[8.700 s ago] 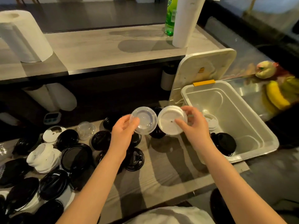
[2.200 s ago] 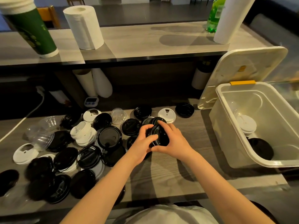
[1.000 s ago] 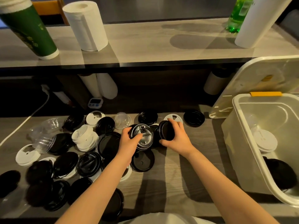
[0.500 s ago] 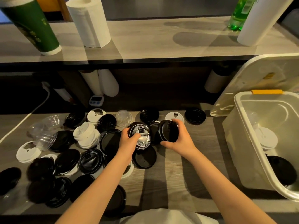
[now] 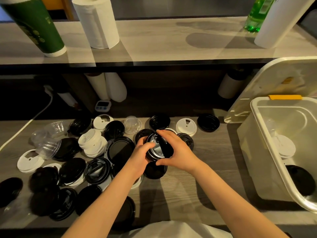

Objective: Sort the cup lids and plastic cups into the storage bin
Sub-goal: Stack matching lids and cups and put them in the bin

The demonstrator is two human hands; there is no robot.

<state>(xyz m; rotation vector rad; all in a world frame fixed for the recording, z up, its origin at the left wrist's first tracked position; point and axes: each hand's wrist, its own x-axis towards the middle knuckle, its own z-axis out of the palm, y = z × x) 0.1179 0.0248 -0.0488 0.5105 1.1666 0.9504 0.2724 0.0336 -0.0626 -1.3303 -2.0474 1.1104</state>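
- My left hand (image 5: 140,153) has its fingers curled round the edge of a black lid (image 5: 152,152), held just above the table (image 5: 180,194).
- My right hand (image 5: 180,150) is clamped, thumb below and fingers over the top, on a second black lid (image 5: 166,146), tilted against the first (looks like I'm nesting them).
- The storage bin (image 5: 253,160) is well off to the right, open, with white lids (image 5: 284,148) and one dark lid (image 5: 298,181) already inside.
- Lots of loose lids (image 5: 72,167) and clear cups (image 5: 49,143) are spread on the left, not yet sorted.
- Risk: the tilted lid seats crooked, so the pair springs apart when I squeeze.
- Risk: one pops out of my fingertips and drops back into the pile below.
- Risk: on the reach to the bin, a loose pair could split and one lid miss the rim.
- Risk: a forearm brushing the near lids could sweep them off the front edge.
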